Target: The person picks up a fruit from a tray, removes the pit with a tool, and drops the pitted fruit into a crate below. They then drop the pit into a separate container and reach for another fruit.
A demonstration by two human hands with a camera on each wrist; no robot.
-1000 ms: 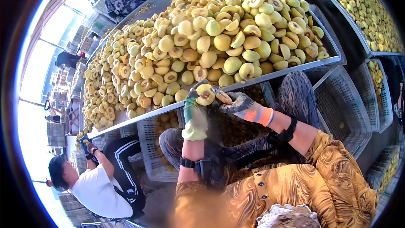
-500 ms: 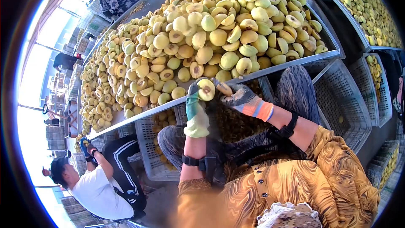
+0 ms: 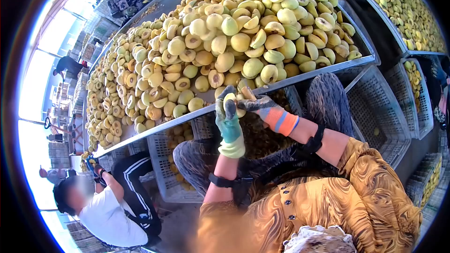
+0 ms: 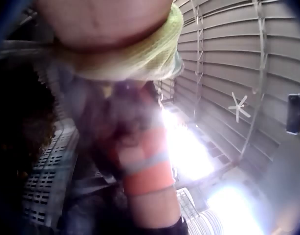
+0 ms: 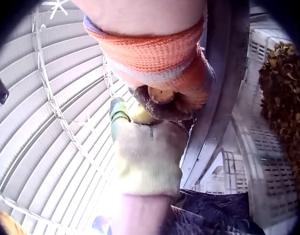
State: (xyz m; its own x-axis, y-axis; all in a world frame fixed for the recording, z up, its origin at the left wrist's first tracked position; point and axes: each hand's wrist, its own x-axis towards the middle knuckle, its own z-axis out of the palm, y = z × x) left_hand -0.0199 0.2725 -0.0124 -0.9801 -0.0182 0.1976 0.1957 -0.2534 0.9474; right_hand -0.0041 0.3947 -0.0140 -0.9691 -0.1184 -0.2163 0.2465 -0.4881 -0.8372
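My left hand [image 3: 228,124], in a green and pale yellow glove, grips a yellow peach half [image 3: 229,97] near the table's front rim; its fingers cover much of the fruit. My right hand [image 3: 266,108], in a dark-palmed glove with an orange cuff, holds a small tool by its wooden handle [image 3: 247,93] close beside the fruit. The right wrist view shows the handle's round end [image 5: 161,94] within the right hand's curled fingers, and the peach [image 5: 141,115] just past them. The tool's working tip is hidden. In the left wrist view both hands are blurred.
A large heap of halved peaches [image 3: 187,65] covers the metal table, whose raised rim [image 3: 154,136] runs before my hands. Plastic crates stand below at left [image 3: 164,168] and right [image 3: 375,107]. Dark scraps [image 5: 287,93] fill another crate. A person [image 3: 110,215] sits at left.
My left hand has turned and shifted slightly right, so the peach's cut face, plainly visible before, is now mostly covered by fingers. The right hand stays beside it with the tool.
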